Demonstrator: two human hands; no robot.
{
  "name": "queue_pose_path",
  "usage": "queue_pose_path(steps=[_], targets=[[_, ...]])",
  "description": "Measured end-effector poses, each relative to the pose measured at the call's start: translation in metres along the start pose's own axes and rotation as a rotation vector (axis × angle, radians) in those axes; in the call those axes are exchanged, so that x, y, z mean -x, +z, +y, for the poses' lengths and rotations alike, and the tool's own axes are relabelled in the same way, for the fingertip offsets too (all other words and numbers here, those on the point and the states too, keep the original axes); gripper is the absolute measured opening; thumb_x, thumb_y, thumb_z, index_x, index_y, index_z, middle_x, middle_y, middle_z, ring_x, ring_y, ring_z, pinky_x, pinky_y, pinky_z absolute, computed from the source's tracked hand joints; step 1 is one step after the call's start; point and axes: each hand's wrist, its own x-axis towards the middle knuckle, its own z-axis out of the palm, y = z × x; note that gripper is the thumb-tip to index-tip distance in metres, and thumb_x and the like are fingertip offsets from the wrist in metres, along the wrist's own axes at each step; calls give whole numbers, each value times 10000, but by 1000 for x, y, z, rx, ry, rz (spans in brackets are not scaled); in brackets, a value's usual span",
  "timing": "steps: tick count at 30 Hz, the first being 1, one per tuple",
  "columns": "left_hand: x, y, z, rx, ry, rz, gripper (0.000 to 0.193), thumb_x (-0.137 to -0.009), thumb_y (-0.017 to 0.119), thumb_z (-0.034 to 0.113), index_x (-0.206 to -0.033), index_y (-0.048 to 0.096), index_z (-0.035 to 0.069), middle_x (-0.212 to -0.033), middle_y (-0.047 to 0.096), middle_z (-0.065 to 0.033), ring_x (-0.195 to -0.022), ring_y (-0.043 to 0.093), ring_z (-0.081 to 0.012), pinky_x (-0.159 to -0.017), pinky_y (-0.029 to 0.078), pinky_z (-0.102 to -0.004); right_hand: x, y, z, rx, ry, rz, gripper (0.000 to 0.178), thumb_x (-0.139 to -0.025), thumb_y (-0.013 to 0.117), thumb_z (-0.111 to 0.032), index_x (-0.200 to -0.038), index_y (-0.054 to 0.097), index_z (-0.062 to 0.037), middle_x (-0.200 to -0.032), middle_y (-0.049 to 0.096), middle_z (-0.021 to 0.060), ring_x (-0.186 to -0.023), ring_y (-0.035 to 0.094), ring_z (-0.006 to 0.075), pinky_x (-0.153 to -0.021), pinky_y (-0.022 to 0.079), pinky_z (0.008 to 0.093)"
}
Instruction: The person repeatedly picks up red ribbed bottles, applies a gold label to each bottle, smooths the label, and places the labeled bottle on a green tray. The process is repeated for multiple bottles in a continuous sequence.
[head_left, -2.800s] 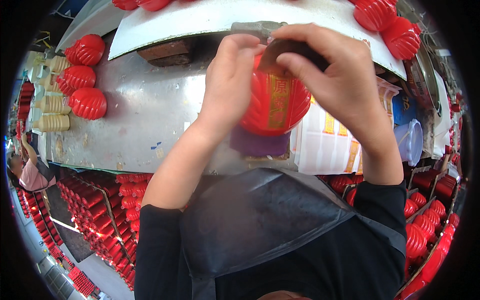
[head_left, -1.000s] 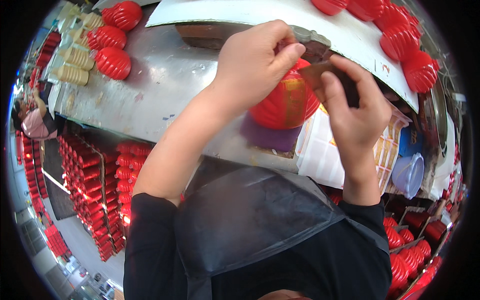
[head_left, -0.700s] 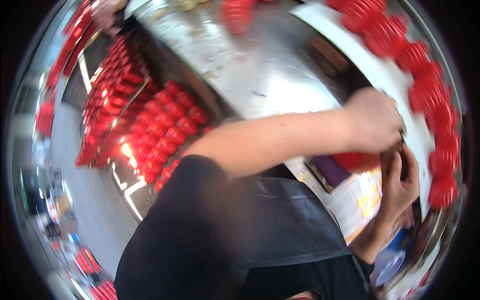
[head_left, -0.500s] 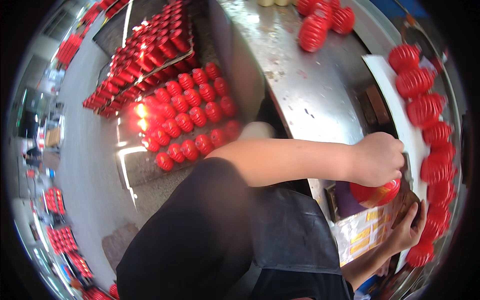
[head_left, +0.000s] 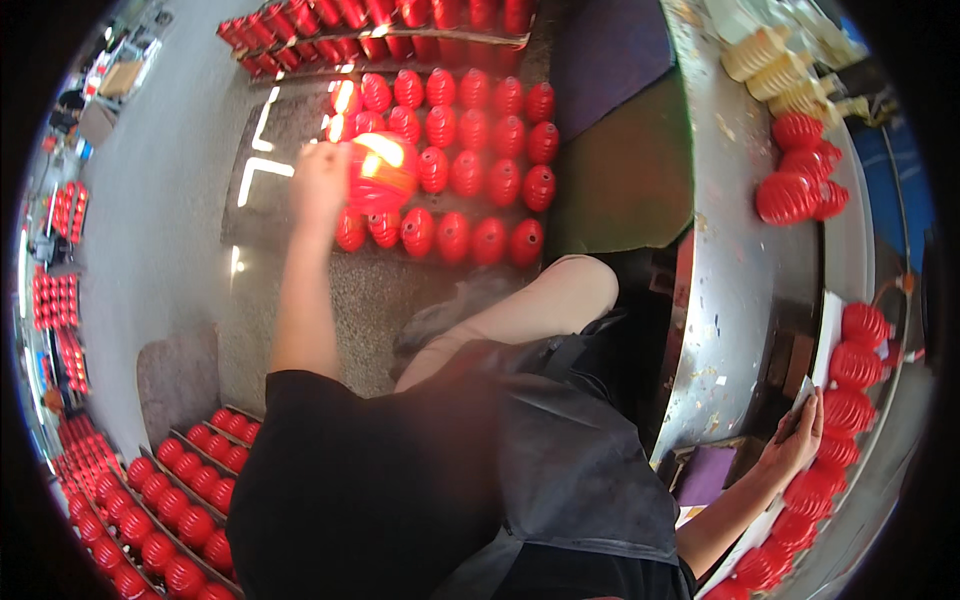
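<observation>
Far left, racks of small red lanterns line the concrete floor. The person's left hand is stretched out over the floor, its grip closed around a round ribbed red lantern, which hangs in the air just above rows of matching lanterns standing on the floor. Glare washes over the held lantern, so the exact finger placement cannot be told. To set it down well, it would seem best to lower it upright into the open end of the nearest row, just beside its neighbours without knocking them, and let go only once it stands steady. In the middle, a dark apron covers the person's lap and a knee shows. Further right runs a curved metal desk carrying more red lanterns and cream-coloured ones. At the far right, the right hand pinches a small flat dark piece beside a white board edged with lanterns.
</observation>
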Motion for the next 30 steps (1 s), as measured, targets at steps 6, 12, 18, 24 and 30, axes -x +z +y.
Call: queue_pose_path(steps=[6,12,18,24,30], targets=[[-20,2,-200,-426,-317,48,370,-1013,626,396,-944,752,55,-1048,714,-173,-990,698,-406,-872,552,-537,-61,8,7,-186,204,-68,343,-1081,655,-234,-1377,690,-66,-1223,767,89,-665,599,50,-524,432,178],[-13,34,-307,-474,-612,-127,351,-962,679,402,-1019,828,90,-1037,776,-203,-990,746,-400,-869,589,-512,-118,-16,6,-168,268,117,290,-1074,663,-257,-1298,712,-80,-1129,776,29,-645,597,44,-500,445,183],[1,80,-360,-457,-676,-139,344,-951,663,400,-1043,837,118,-1042,787,-184,-996,760,-390,-898,599,-504,-117,-33,-20,-89,264,303,246,-1037,714,-299,-1200,746,-117,-901,756,-34,-561,571,34,-437,446,163],[18,134,-417,-542,-644,-209,365,-965,655,424,-1029,836,114,-1021,786,-189,-989,761,-405,-874,606,-515,-91,-77,-53,-42,233,518,148,-1038,696,-261,-1065,762,-130,-733,670,-58,-549,575,48,-424,445,169],[19,161,-449,-602,-568,-501,519,-1035,502,481,-1009,824,74,-1041,784,-210,-982,770,-402,-849,595,-570,-66,-168,-66,-79,173,624,174,-1070,603,-202,-997,720,-96,-824,765,23,-631,730,130,-485,588,238]])
